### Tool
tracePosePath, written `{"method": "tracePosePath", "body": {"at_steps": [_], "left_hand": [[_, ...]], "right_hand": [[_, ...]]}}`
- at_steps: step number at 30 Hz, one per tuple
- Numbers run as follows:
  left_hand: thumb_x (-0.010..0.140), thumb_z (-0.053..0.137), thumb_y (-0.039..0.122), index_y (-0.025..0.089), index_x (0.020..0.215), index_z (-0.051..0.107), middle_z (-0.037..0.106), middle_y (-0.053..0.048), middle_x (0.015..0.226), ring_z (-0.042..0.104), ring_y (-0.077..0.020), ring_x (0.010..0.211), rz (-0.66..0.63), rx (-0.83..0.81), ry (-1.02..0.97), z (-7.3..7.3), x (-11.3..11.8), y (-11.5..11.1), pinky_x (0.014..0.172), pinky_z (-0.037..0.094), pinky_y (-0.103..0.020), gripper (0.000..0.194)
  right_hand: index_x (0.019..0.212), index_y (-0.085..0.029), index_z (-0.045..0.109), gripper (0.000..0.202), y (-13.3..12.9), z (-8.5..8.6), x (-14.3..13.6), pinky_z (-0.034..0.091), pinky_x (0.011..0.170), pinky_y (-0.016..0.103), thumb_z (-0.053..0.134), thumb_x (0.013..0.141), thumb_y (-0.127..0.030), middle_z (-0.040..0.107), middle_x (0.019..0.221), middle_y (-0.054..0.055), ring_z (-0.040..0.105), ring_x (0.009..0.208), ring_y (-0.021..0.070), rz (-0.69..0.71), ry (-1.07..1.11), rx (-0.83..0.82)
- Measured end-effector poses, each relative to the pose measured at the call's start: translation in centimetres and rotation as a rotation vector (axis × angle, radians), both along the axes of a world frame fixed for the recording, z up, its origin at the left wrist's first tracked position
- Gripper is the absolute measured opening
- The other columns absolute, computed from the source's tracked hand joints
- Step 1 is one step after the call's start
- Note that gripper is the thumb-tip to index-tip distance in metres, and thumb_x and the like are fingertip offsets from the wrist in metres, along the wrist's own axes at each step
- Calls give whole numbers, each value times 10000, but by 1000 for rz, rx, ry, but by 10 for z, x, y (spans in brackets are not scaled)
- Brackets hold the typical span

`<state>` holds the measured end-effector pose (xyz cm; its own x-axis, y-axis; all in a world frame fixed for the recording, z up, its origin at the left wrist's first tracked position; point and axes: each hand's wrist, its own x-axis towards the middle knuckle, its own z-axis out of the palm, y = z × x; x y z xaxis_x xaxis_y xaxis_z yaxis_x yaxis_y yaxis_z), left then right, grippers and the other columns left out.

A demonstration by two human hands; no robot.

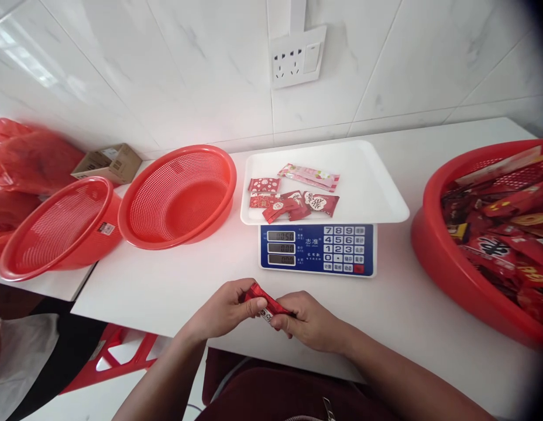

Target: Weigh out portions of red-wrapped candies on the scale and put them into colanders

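Near the table's front edge, my left hand (232, 307) and my right hand (309, 320) both grip a small red packet (267, 304) between thumbs and fingers. Just beyond them stands a blue scale (318, 250) with a display and keypad. The white tray (368, 181) on top of it holds several red snack packets (293, 204) at its left front. A longer pink packet (310, 176) lies behind them.
At the right is a red basket (438, 263) full of wrapped snacks. Two red baskets (179, 196) (56, 228) stand left, with a cardboard box (109, 164) and red bags (34, 158) behind. Part of a person (26, 356) shows at lower left, beside a red stool (122, 354).
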<state>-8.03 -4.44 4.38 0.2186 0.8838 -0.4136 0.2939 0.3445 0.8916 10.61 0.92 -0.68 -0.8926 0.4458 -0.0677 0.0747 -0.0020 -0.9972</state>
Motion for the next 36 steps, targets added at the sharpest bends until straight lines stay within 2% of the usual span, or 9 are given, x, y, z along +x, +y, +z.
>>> {"method": "tracePosePath", "body": {"at_steps": [5,8,12,16,21,24,27,32,36], "left_hand": [[833,555,469,151,722,566,584,5,658,478,-101,615,7,20,2,4,0,1,590,385,-232,337],[859,533,425,154,756,611,632,-13,704,532,-121,660,-15,107,68,12,3,8,621,408,-241,300],[870,512,408,160,773,614,622,-12,717,533,-131,669,94,361,265,32,13,32,613,406,-238,285],[911,436,373,168,821,592,587,-14,716,516,-134,651,245,687,461,48,23,77,585,402,-244,273],[905,471,299,182,1138,562,553,-120,1204,493,-246,1123,198,1038,773,42,29,112,936,409,-394,277],[889,513,274,204,1168,537,541,-111,1227,478,-238,1163,160,1159,792,29,29,95,968,412,-413,289],[879,528,224,211,1140,540,605,-93,1104,549,-210,1066,116,1183,715,13,25,61,904,471,-372,262],[870,536,242,211,1132,540,645,-90,994,616,-186,916,-43,990,586,-23,20,2,776,533,-302,264],[864,532,268,209,1155,507,644,-84,994,624,-178,892,-58,763,487,-49,24,-23,769,536,-292,298]], "right_hand": [[567,-186,502,524,0,0,-2,374,467,225,476,794,-658,457,508,-33,465,456,98,0,17,-64],[587,-185,509,510,2,1,-3,387,469,232,529,748,-669,454,528,-34,449,468,98,-103,46,-187],[647,-180,527,512,7,2,-4,396,510,245,546,715,-688,485,544,-31,450,496,99,-256,41,-279],[656,-176,532,512,9,4,-6,399,551,259,541,718,-684,503,545,-27,468,509,102,-286,5,-297],[666,-180,537,476,8,5,-6,408,569,266,553,719,-652,509,545,-29,481,523,112,-277,14,-287],[670,-184,530,356,8,6,-6,413,583,261,569,758,-527,529,565,-26,502,549,119,-263,15,-277],[663,-184,534,209,5,5,-6,410,589,250,561,782,-354,562,592,-20,522,580,124,-234,-50,-231],[652,-173,586,147,-2,3,-8,396,561,234,516,775,-212,611,639,-10,543,614,136,-147,-110,-37],[755,-181,681,222,-2,0,-6,439,668,247,491,695,-82,705,817,8,621,761,173,-20,-147,109]]}}
